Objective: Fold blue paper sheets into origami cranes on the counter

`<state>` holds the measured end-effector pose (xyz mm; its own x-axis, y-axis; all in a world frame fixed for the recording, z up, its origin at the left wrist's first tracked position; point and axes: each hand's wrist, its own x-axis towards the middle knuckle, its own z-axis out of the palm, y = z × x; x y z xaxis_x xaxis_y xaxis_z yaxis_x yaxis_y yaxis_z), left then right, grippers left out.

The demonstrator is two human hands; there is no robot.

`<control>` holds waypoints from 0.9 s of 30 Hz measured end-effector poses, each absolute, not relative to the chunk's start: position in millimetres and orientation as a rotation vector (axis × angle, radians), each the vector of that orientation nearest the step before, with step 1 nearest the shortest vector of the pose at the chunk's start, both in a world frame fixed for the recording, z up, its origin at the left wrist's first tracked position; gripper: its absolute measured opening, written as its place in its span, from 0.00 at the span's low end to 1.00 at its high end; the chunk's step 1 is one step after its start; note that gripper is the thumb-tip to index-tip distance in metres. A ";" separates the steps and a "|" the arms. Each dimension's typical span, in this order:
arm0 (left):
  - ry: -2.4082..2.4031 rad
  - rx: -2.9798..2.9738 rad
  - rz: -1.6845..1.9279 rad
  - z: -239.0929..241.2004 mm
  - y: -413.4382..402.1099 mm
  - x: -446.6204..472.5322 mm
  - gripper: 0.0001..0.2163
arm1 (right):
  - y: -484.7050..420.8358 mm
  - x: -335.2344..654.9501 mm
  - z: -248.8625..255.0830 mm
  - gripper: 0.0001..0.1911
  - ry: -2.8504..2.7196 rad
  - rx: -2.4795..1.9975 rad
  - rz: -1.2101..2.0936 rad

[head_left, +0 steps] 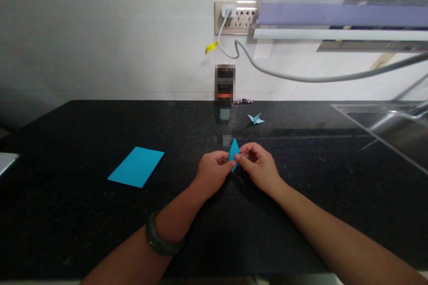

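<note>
Between my two hands is a small piece of folded blue paper (234, 147), narrow and pointed at its top and bottom. My left hand (215, 171) pinches its left side, thumb in front. From the right, my right hand (261, 164) pinches the same paper, its thumb tip pressed on the front face. The fingers behind the paper are partly hidden. Beyond the hands, a finished-looking light blue paper crane (256, 119) rests on the counter. To the left lies a stack of square blue paper sheets (136, 167), flat on the surface.
The black countertop (83, 222) runs back to a pale wall. A blurred upright object (225, 83) leans there beside a beaded string (244, 101). A grey cable (301, 79) hangs from a wall socket (246, 18). At right is a sink (401, 129).
</note>
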<state>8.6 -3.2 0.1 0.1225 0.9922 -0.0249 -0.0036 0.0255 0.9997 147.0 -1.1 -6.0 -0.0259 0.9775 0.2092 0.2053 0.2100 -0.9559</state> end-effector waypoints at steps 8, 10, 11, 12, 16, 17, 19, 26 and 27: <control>1.065 1.098 1.067 -0.7 -2.5 8.5 0.04 | 0.1 149.7 -5.7 0.08 -1.490 -1.189 0.897; 1.046 1.081 1.036 -1.1 -2.7 8.2 0.04 | 0.9 150.9 -5.4 0.07 -1.502 -1.164 0.890; 1.040 1.080 1.022 -1.1 -2.9 8.1 0.05 | 1.3 151.5 -5.2 0.07 -1.509 -1.150 0.880; 1.037 1.079 1.008 -0.9 -3.2 7.9 0.05 | 1.8 152.2 -4.9 0.07 -1.512 -1.137 0.876; 1.012 1.012 0.974 0.6 -3.7 7.0 0.08 | 2.9 154.1 -3.0 0.09 -1.416 -1.097 1.056; 0.995 0.983 0.965 0.8 -3.5 6.6 0.09 | 3.1 154.4 -2.6 0.10 -1.365 -1.083 1.131; 0.948 0.944 0.946 1.1 -3.2 5.8 0.10 | 3.3 155.0 -2.0 0.12 -1.271 -1.053 1.245; 0.875 0.897 0.944 0.5 -2.6 4.9 0.11 | 5.5 157.3 -2.7 0.14 -1.327 -1.025 1.330; 0.877 0.893 0.949 0.3 -2.6 5.1 0.11 | 5.8 157.7 -2.9 0.14 -1.344 -1.032 1.321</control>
<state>5.1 -2.6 0.3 0.3235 0.9215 -0.2149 -0.2866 0.3119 0.9059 157.7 5.8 -2.9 -0.1895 0.9796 0.0674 -0.0503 0.0588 -0.9970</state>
